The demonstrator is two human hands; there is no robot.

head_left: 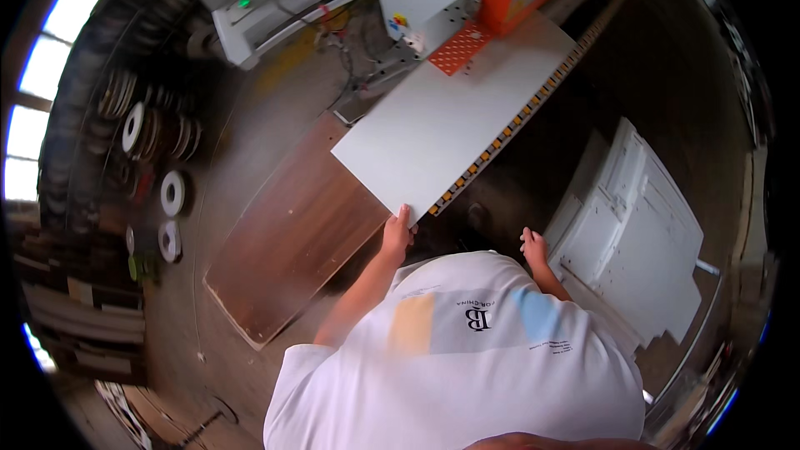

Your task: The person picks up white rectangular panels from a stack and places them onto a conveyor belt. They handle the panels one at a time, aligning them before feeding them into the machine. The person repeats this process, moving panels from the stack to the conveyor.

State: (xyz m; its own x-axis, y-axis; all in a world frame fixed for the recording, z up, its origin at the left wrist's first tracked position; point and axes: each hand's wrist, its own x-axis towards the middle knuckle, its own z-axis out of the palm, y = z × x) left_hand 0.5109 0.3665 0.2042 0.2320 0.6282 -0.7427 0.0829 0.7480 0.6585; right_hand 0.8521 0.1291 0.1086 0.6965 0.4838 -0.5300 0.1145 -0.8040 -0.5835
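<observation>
A long white board (pixel 467 117) lies slantwise on the machine, its near corner toward my body. My left hand (pixel 398 232) grips that corner, with the thumb on top and the fingers underneath, mostly hidden. Along the board's right edge runs a machine track (pixel 502 140) with a row of yellow-orange pads. An orange perforated plate (pixel 461 48) sits over the far part of the board. Away from the board, beside my right hip, hangs my right hand (pixel 533 245). It holds nothing that I can see, and its fingers are loosely bent and slightly apart.
A brown wood-grain panel (pixel 300 237) extends below and left of the board. White panels (pixel 629 233) are stacked at the right. The machine's control housing (pixel 308 4) stands at the far left. Rolls of edging (pixel 172 193) sit on the floor and shelves further left.
</observation>
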